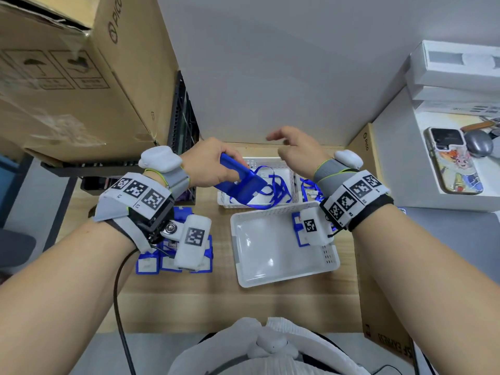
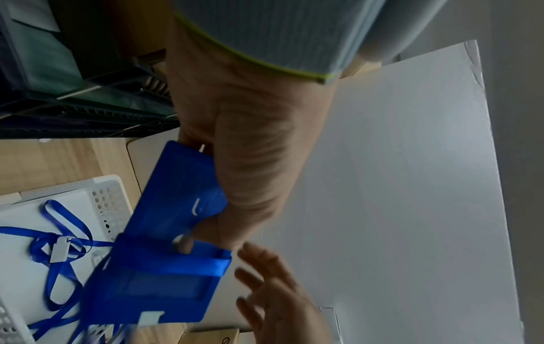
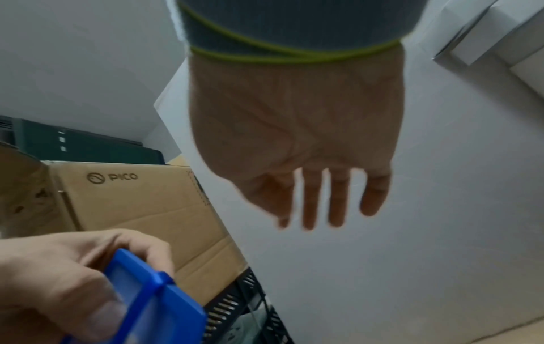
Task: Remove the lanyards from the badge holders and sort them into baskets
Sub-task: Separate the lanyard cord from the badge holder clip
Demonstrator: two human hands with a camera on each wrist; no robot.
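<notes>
My left hand [image 1: 213, 163] grips a blue badge holder [image 1: 240, 182] and holds it tilted above the far white basket [image 1: 250, 163]. In the left wrist view the badge holder [image 2: 165, 251] hangs from the fingers over blue lanyards [image 2: 58, 246] lying in that basket. Blue lanyards [image 1: 273, 190] loop inside the far basket. My right hand [image 1: 292, 150] hovers beside the holder with its fingers [image 3: 312, 200] spread and nothing in them. A near white basket [image 1: 259, 277] holds one blue badge holder [image 1: 297, 228] at its right side. More blue badge holders [image 1: 151, 263] lie on the wooden table at the left.
A big cardboard box [image 1: 81, 77] and a black crate [image 1: 184, 117] stand at the left. A white wall panel [image 1: 270, 77] rises behind the baskets. On the right sit a white shelf with a phone [image 1: 451, 161], white boxes [image 1: 457, 71], and another lanyard bundle [image 1: 311, 190].
</notes>
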